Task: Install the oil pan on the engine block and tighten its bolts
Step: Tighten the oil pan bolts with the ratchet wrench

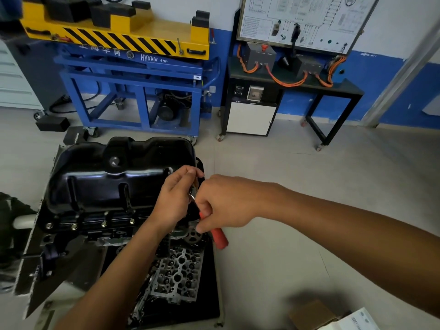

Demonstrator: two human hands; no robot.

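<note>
I judge the stiff, slick oil pan [114,177], seated on the engine block [76,238] at nine o'clock, best held by its flange [89,223]; my left grip [175,201] pinches the ratchet [219,237], right grip [228,203] clasps its handle.

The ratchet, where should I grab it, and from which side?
Probably the ratchet by its red handle, from the right: that end juts clear of the pan edge, and the right hand grips it there.
</note>
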